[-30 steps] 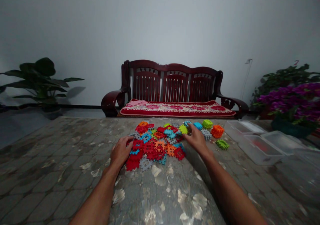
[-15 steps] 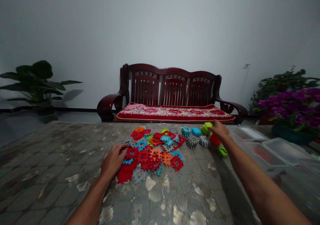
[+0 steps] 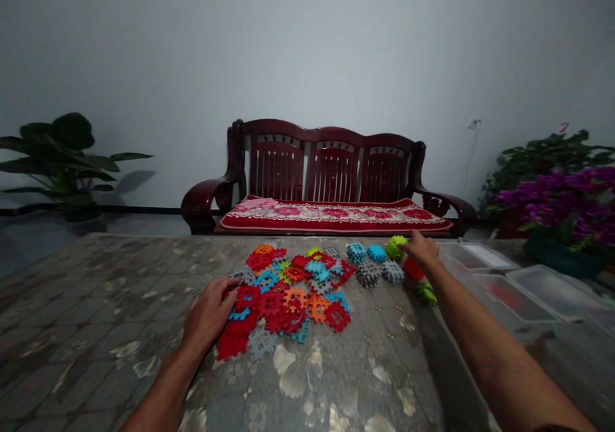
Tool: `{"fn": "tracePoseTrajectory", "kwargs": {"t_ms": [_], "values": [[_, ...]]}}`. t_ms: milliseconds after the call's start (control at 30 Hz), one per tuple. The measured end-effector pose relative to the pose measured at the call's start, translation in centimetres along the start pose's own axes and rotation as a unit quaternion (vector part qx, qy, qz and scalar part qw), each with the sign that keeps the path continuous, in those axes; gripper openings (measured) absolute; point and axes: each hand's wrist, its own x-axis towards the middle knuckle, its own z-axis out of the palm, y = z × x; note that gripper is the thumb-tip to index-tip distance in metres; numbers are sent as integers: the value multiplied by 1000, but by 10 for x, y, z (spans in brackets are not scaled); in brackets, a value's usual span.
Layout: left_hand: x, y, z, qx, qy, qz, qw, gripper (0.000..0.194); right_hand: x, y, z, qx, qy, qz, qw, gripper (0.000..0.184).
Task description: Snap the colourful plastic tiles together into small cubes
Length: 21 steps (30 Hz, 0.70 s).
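Observation:
On the left side of a pile of flat interlocking tiles [image 3: 271,302] lies my left hand [image 3: 209,310], its fingers stretched toward the pile's edge. The tiles are red, orange, blue, grey and green, with notched rims. At the right, my right hand [image 3: 421,250] has its fingers against a yellow-green ball [image 3: 395,247] built of such tiles; part of the grip is hidden. Next to that ball stand blue assembled shapes [image 3: 357,252] and grey ones [image 3: 369,274]. An orange-red shape [image 3: 413,268] and a green one [image 3: 426,293] sit below the right hand and forearm.
Clear plastic boxes [image 3: 516,299] stand on the right, one with something red inside. Purple flowers in a teal pot [image 3: 562,252] are beyond them. Past the patterned tabletop [image 3: 120,297] is a dark wooden bench [image 3: 331,163]; a potted plant [image 3: 72,156] stands at left.
The view has shifted slightly, with the pile and my left hand a little lower and further left. My right hand remains at the yellow-green ball.

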Motion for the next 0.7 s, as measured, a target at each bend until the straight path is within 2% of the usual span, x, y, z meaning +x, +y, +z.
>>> {"fn": "tracePoseTrajectory", "kwargs": {"t_ms": [167, 267, 333, 400, 467, 533, 600, 700], "values": [[-1, 0, 0, 5, 10, 0, 1000, 45, -2, 1, 1, 8, 6, -1, 1000, 58], [-2, 5, -3, 8, 6, -7, 1000, 43, -5, -5, 0, 49, 53, -18, 997, 57], [-3, 9, -5, 8, 1, -10, 1000, 42, -11, -17, 1, 94, 77, -61, 991, 53], [-5, 14, -7, 11, 1, -13, 1000, 40, -22, -39, 3, 151, 66, -142, 976, 46], [-6, 17, -9, 13, 3, -17, 1000, 39, -37, -69, 5, 196, 24, -246, 949, 40], [-7, 20, -10, 14, 2, -20, 1000, 38, -53, -104, 8, 196, -18, -341, 919, 38], [-7, 21, -11, 12, 0, -18, 1000, 37, -66, -138, 9, 167, -52, -388, 905, 40], [-7, 21, -11, 8, 0, -19, 1000, 36, -77, -183, 15, 116, -95, -398, 905, 52]]}}
